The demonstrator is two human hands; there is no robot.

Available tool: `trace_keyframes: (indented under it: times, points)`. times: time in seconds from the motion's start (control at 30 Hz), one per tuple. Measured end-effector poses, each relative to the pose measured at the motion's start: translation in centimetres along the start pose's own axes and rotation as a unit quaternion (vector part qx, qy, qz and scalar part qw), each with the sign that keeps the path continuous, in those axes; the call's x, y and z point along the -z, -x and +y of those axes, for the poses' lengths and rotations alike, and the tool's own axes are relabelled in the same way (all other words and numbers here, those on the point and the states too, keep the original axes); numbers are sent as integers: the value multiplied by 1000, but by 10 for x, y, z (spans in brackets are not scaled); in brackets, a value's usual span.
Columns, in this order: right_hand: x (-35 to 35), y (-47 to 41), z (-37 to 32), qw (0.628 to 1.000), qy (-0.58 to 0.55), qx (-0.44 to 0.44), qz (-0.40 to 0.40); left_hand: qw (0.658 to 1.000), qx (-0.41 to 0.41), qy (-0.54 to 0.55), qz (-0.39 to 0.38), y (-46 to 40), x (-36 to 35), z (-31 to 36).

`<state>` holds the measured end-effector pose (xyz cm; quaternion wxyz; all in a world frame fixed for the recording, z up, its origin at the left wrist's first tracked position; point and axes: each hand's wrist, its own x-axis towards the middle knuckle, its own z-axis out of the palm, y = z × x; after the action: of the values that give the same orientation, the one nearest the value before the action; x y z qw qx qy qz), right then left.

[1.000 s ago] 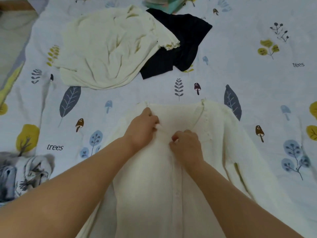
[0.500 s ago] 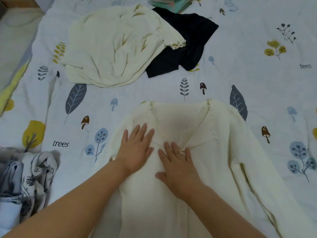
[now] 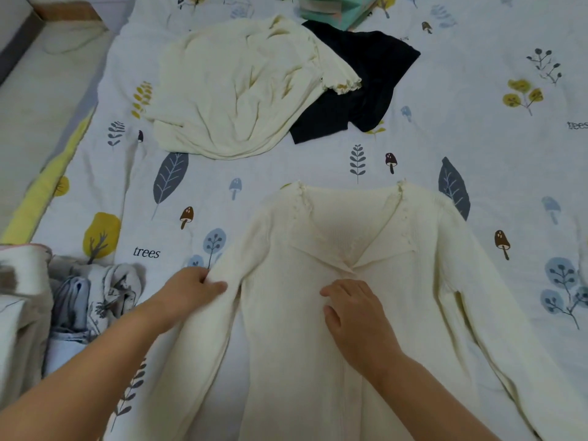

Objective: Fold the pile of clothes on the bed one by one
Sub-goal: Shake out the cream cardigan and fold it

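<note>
A cream knit cardigan (image 3: 397, 281) lies front-up and spread out on the bed, its neckline pointing away from me. My left hand (image 3: 187, 289) pinches the cardigan's left sleeve near the shoulder, thumb on top. My right hand (image 3: 353, 310) rests on the button line at the chest with its fingers bent down onto the fabric. Farther up the bed lie a crumpled cream top (image 3: 241, 90) and a black garment (image 3: 366, 78) partly tucked under it.
The bed (image 3: 477, 128) has a white sheet printed with leaves and mushrooms. A heap of grey patterned fabric (image 3: 79, 300) sits at the left near my forearm. A green folded item (image 3: 334, 7) lies at the top edge. The floor runs along the left.
Both hands left the flat pressing spot at the chest. My left hand moved out to the left sleeve and took hold of it; my right hand slid slightly down the front.
</note>
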<state>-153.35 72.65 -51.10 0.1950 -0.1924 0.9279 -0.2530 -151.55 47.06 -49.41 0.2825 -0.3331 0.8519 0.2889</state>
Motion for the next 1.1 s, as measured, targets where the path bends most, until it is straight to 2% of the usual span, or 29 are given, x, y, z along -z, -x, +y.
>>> trace_keyframes:
  times: [0.07, 0.13, 0.17, 0.2, 0.27, 0.3, 0.33, 0.4, 0.43, 0.5, 0.53, 0.6, 0.67, 0.73, 0.8, 0.9, 1.0, 1.03, 1.1]
  points:
    - [1, 8, -10, 1000, -22, -2, -14, 995, -32, -69, 59, 9, 9, 8]
    - [3, 14, -24, 994, -101, -29, -31, 991, -70, -59, 101, 23, 13, 23]
    - [5, 17, -33, 982, -176, -58, -41, 990, -86, -30, 108, 31, 13, 32]
    - [8, 20, -43, 957, -270, -92, -58, 990, -96, 9, 105, 39, 11, 42]
    - [11, 25, -61, 874, -447, -139, -131, 985, -97, 126, 61, 54, 5, 64]
    - [9, 28, -67, 839, -501, -137, -163, 974, -99, 202, 14, 62, 2, 74]
    - [5, 30, -70, 823, -528, -121, -172, 955, -100, 277, -48, 68, -1, 84]
    - [4, 34, -70, 820, -549, -112, -112, 908, -116, 366, -166, 77, -4, 98]
    - [5, 34, -64, 816, -558, -139, -68, 899, -133, 372, -189, 77, -5, 100]
    - [10, 35, -46, 797, -562, -224, -6, 914, -154, 348, -141, 69, -7, 98]
    - [13, 37, -33, 801, -535, -269, 15, 931, -151, 322, -85, 62, -8, 93]
    - [15, 41, -7, 854, -384, -349, 38, 963, -134, 232, 13, 47, -14, 79]
    - [13, 47, 8, 892, -241, -379, 44, 989, -136, 59, 13, 41, -27, 62]
    - [11, 50, 4, 899, -198, -388, 48, 984, -151, -94, -30, 43, -49, 46]
    - [5, 48, -6, 909, -146, -391, 8, 970, -165, -177, -19, 55, -72, 38]
    - [-6, 44, -17, 915, -95, -390, -44, 940, -216, -248, 93, 61, -96, 34]
    - [-6, 41, -13, 919, -105, -378, -52, 916, -248, -283, 140, 49, -100, 40]
    - [-4, 42, -9, 920, -137, -365, -47, 923, -250, -255, 145, 44, -99, 40]
    - [7, 50, 3, 912, -248, -323, -40, 952, -221, -124, 172, 35, -92, 36]
